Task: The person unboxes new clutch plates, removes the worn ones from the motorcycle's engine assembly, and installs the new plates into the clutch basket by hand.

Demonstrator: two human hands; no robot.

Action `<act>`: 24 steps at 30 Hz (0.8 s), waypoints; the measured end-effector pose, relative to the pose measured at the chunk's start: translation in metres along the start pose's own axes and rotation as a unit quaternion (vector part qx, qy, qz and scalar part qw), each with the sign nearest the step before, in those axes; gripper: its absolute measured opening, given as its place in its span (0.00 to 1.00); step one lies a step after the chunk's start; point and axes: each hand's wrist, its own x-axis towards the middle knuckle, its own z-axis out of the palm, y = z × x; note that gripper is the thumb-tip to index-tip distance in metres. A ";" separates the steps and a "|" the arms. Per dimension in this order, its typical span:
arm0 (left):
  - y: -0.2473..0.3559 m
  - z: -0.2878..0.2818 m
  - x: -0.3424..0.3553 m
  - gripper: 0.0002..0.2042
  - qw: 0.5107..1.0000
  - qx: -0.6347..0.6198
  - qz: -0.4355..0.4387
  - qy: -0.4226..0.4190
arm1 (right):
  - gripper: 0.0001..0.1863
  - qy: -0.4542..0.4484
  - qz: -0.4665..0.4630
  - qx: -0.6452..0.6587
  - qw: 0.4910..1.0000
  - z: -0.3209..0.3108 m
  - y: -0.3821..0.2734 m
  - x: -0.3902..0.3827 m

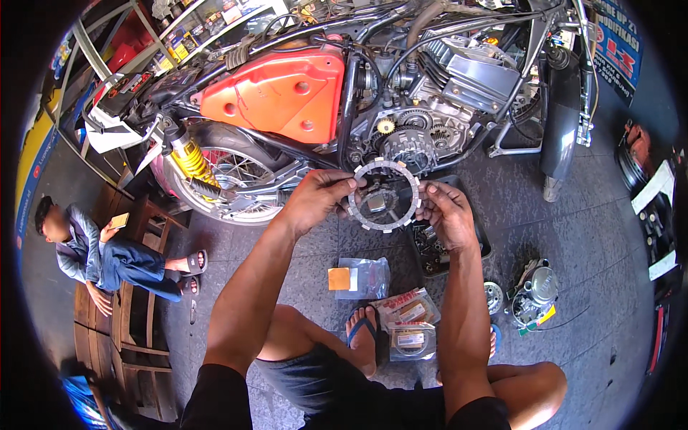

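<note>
Between my two hands is a clutch friction plate (385, 228), a thin ring with small pads around its rim, held up with its face toward me. My left hand (320, 198) pinches its left edge with thumb and fingers. On the opposite edge, my right hand (447, 213) grips it the same way. Just beyond the ring, the clutch basket (409, 148) sits in the opened motorcycle engine (451, 132), beside a small yellow gear (385, 127). Through the ring's middle, metal parts show, too cluttered to name.
A dark tray (435, 268) of loose metal parts lies below my right hand. Plastic packets (412, 326) rest by my feet. An engine cover (534, 292) and a round metal disc (493, 297) stand to the right. Someone (100, 247) sits on a wooden bench (136, 315) at left.
</note>
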 end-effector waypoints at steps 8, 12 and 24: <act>-0.001 0.005 0.000 0.12 0.998 -0.068 -0.007 -0.016 | 0.14 -0.032 -0.003 -0.008 0.999 -0.005 -0.005 -0.001; -0.007 0.001 0.003 0.13 0.994 -0.103 -0.024 -0.019 | 0.17 -0.014 -0.069 -0.045 0.997 0.014 -0.010 -0.006; 0.001 0.006 0.003 0.14 0.989 -0.145 -0.027 -0.013 | 0.15 0.082 -0.043 -0.246 0.965 0.028 -0.025 -0.007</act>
